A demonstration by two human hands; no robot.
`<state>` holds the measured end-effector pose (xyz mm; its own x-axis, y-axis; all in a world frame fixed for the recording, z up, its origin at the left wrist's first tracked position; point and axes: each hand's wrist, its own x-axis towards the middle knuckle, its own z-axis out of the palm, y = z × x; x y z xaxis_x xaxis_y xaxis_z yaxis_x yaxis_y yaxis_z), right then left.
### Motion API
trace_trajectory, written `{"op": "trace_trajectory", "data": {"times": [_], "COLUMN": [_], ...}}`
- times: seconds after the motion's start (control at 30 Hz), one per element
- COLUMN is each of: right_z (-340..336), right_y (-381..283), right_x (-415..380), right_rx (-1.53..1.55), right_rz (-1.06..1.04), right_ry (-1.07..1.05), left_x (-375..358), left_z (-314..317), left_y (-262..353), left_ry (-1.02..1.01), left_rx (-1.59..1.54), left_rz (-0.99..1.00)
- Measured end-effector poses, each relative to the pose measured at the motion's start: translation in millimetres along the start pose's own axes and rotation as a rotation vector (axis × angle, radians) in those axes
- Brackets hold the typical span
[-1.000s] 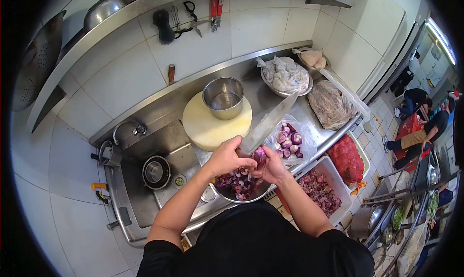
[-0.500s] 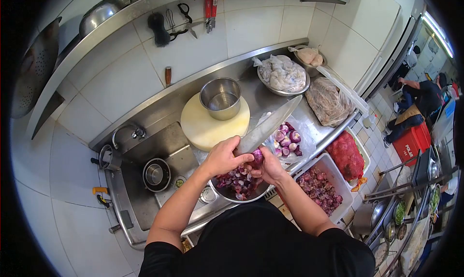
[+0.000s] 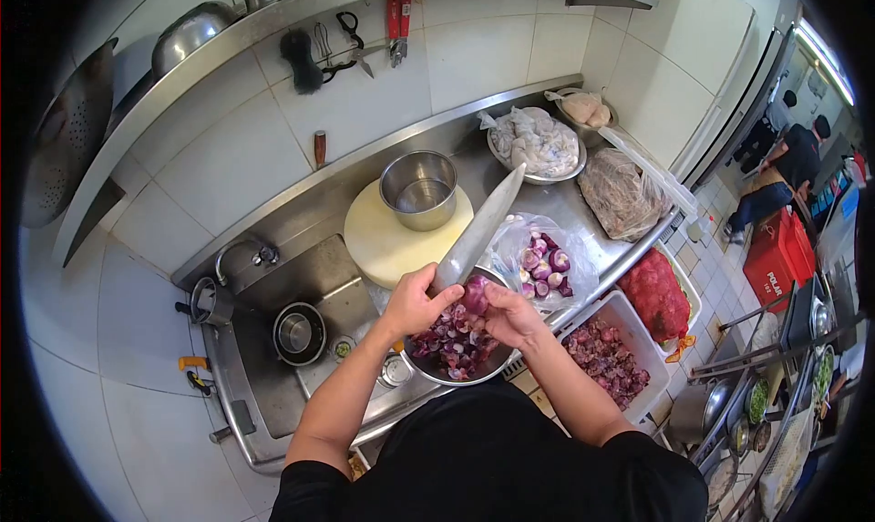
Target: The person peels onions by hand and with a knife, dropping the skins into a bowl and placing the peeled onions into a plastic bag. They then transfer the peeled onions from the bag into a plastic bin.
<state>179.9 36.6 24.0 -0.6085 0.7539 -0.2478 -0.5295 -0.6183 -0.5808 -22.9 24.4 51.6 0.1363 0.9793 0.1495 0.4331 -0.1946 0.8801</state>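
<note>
My left hand (image 3: 415,305) is closed around a large knife, its broad blade (image 3: 483,230) pointing up and away over the counter. The knife's grip is mostly hidden by my fingers. In my right hand (image 3: 512,316) I hold a red onion (image 3: 475,294), close beside the left thumb and the base of the blade. Beneath both hands is a metal bowl (image 3: 499,369) with purple onion skins and pieces (image 3: 448,344) in it. Beyond the right hand, several peeled red onions (image 3: 545,265) lie on a clear plastic bag (image 3: 583,258).
A steel pot (image 3: 418,194) stands on a round cutting board (image 3: 360,235) beside the sink (image 3: 260,385). Bagged food (image 3: 538,144) fills a back bowl. At right are a white tub (image 3: 649,396) of onion scraps and a red mesh sack (image 3: 652,294). A person (image 3: 791,162) stands farther off.
The knife blade has swung left and more upright. The onion has turned and shows more between my hands. In the background, the person has straightened up.
</note>
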Motion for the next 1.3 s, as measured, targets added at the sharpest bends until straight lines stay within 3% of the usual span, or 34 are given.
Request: {"op": "trace_trajectory", "data": {"times": [0.13, 0.27, 0.33, 0.37, 0.43, 0.47, 0.57, 0.8, 1.13, 1.3], "right_z": [-5, -35, -39, -40, -39, -38, -28, -21, -12, -5], "right_y": [0, -8, -13, -15, -19, -19, -19, -14, -14, -19], "right_x": [11, 14, 13, 12, 11, 10, 4, 3, -3, -5], "right_rx": [0.075, 0.181, 0.212, 0.212, 0.232, 0.229, 0.160, 0.158, 0.114, 0.046], "right_rz": [-0.032, -0.025, -0.042, -0.042, -0.069, -0.068, -0.067, -0.009, 0.043, 0.038], "right_ry": [0.126, 0.056, -0.014, -0.014, -0.281, -0.282, -0.214, -0.386, -0.452, -0.378], "left_x": [-13, -17, -13, -13, -12, -11, -6, 4, 6, 6], "left_z": [-1, -8, -4, -9, -7, -6, -3, -8, -13, -18], "left_y": [7, -3, -19, -28, -22, -19, -8, 36, 39, 38], "left_ry": [-0.032, -0.111, 0.045, 0.050, 0.068, 0.086, 0.098, -0.057, -0.149, -0.193], "left_rx": [-0.097, -0.405, -0.247, 0.064, 0.106, 0.149, 0.085, 0.004, 0.000, 0.085], "left_rz": [0.159, -0.036, -0.155, -0.169, -0.132, -0.097, -0.057, 0.017, 0.046, 0.082]}}
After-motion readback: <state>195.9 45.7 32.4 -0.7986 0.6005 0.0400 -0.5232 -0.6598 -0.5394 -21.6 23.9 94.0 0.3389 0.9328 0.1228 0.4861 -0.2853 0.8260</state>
